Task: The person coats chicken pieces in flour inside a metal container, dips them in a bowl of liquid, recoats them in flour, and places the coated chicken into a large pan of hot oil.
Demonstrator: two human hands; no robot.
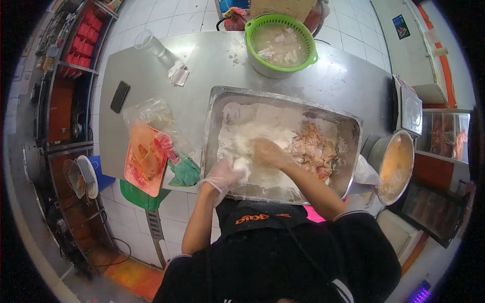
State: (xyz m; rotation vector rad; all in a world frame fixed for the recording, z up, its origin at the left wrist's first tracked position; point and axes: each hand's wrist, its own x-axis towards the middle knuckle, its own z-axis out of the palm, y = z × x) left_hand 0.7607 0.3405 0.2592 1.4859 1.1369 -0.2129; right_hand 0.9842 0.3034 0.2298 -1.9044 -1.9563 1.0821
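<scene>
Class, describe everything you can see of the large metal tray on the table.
The large metal tray is a grey rectangular pan with raised walls and rounded corners, apparently steel, smeared whitish inside. It lies open side up, slightly askew, on the metal table. White powder covers much of its floor; meat pieces are heaped towards the right. The left hand and right hand are at the powder; whether either touches the tray is unclear.

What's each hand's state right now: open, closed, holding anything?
Left hand: gloved, at a white powdery lump; grip can't be told.
Right hand: blurred, at the white powder; open or closed can't be told.
</scene>
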